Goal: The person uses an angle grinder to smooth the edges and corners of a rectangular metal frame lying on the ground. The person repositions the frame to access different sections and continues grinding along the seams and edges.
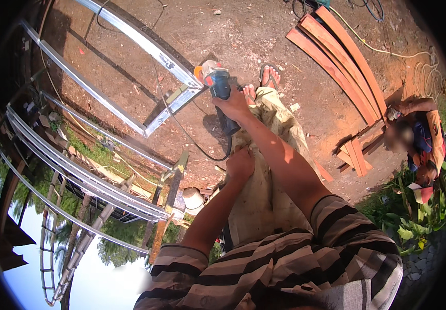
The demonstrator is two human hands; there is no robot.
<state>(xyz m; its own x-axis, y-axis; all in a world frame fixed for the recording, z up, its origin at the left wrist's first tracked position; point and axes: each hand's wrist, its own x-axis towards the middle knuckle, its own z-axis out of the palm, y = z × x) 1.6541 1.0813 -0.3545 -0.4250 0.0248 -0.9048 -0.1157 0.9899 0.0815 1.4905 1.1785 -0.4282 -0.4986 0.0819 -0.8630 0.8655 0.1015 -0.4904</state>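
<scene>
My right hand (pixel 232 106) is wrapped round the body of a blue and black angle grinder (pixel 220 89). Its orange disc (pixel 198 73) is at the corner of a silvery metal frame (pixel 167 111); whether disc and metal touch, I cannot tell. A dark power cord (pixel 194 144) loops from the grinder's rear past the frame. My left hand (pixel 241 164) is closed against my tan trousers (pixel 254 206), below the grinder; what its fingers hold, if anything, is hidden. My sandalled feet (pixel 269 76) stand on the dirt just beyond the tool.
Long reddish wooden boards (pixel 336 62) lie at the right, with short wood pieces (pixel 356 155) nearer. Another person (pixel 424 134) is low down at the far right. Metal rails (pixel 88 165) run along the left. A white bucket (pixel 193 198) stands near my left arm.
</scene>
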